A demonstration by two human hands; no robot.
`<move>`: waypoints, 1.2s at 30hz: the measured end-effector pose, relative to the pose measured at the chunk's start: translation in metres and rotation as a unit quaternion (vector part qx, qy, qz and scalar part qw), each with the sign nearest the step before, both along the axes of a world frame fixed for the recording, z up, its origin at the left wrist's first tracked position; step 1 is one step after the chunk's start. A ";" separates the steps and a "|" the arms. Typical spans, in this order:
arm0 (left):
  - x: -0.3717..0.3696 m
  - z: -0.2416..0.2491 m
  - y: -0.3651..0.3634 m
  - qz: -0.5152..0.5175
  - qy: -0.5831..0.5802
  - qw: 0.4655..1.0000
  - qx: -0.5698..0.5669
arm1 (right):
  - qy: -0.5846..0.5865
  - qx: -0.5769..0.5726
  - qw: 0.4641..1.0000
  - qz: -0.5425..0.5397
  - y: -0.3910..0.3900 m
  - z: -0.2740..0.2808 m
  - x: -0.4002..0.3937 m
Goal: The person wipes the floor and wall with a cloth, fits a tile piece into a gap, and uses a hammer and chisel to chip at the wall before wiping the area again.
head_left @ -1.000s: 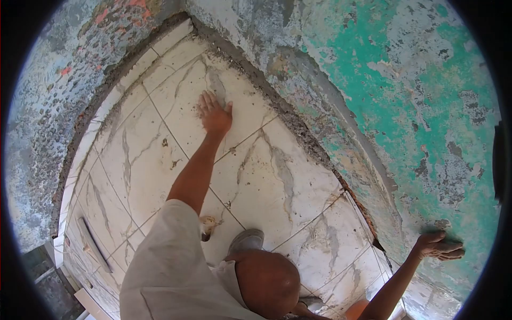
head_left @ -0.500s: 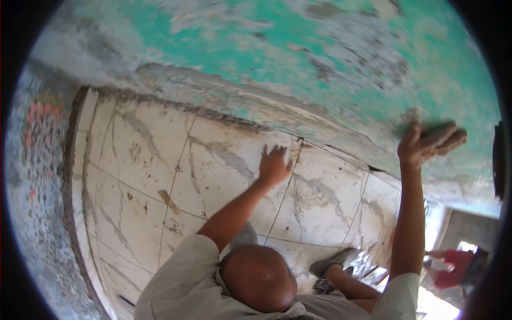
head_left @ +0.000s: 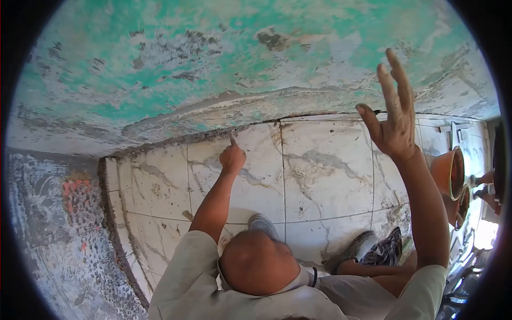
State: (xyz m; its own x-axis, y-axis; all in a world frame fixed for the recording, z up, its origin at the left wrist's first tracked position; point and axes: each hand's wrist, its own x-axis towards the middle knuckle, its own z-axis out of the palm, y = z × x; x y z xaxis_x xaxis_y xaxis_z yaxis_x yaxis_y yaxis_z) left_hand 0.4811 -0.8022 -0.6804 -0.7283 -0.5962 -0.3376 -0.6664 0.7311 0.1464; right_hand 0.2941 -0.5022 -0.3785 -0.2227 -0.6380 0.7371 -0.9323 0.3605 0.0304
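My left hand [head_left: 233,158] points with its index finger at the rough, broken seam between the white marble-patterned tiles [head_left: 234,186] and the wall. Its other fingers are curled in, and it holds nothing. The fingertip is at the seam; whether it touches is hard to tell. My right hand [head_left: 394,117] is raised before the wall [head_left: 229,69], empty, with its fingers spread and smeared with grey-brown dirt. Whether it touches the wall cannot be told. The wall has flaking green paint and a ridge of bare plaster low down.
Orange buckets [head_left: 451,173] stand at the right, with part of another person's hand [head_left: 482,186] near them. A shoe [head_left: 357,248] and a black crumpled bag [head_left: 385,249] are on the tiles. A rough grey surface [head_left: 58,224] borders the tiles at left.
My left hand has gone from spread fingers on the tile to pointing at the seam. My right hand has moved off the wall's lower part, fingers now upward. The view has turned; buckets now show.
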 end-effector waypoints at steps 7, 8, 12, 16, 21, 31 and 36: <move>0.052 0.061 0.024 -0.215 -0.092 0.972 0.010 | 0.003 -0.073 0.994 -0.082 0.052 -0.007 -0.055; 0.058 0.063 0.014 -0.215 -0.098 0.972 -0.002 | 0.037 -0.130 0.984 -0.120 0.056 -0.008 -0.065; 0.052 0.195 -0.007 -0.200 0.040 0.977 -0.053 | 0.021 -0.245 0.951 -0.185 0.063 -0.020 -0.092; 0.003 0.366 0.023 -0.135 0.185 0.947 -0.224 | -0.149 -0.200 0.943 -0.222 0.079 -0.034 -0.091; -0.075 0.456 0.084 -0.129 0.411 0.847 -0.312 | -0.152 -0.147 0.956 -0.203 0.102 -0.058 -0.101; -0.186 0.374 0.117 -0.234 0.535 0.656 -0.478 | -0.188 -0.157 0.942 -0.231 0.114 -0.069 -0.101; -0.187 0.327 0.084 -0.174 0.513 0.648 -0.535 | -0.223 -0.081 0.936 -0.260 0.114 -0.081 -0.100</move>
State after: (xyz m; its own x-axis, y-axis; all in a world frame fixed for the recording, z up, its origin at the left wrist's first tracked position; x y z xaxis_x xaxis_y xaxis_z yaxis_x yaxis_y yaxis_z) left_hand 0.2943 -0.7183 -0.3535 -0.3950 0.1720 0.9024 -0.3862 0.8602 -0.3330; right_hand 0.1937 -0.3883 -0.4594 -0.7803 -0.2461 0.5749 -0.5368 0.7352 -0.4139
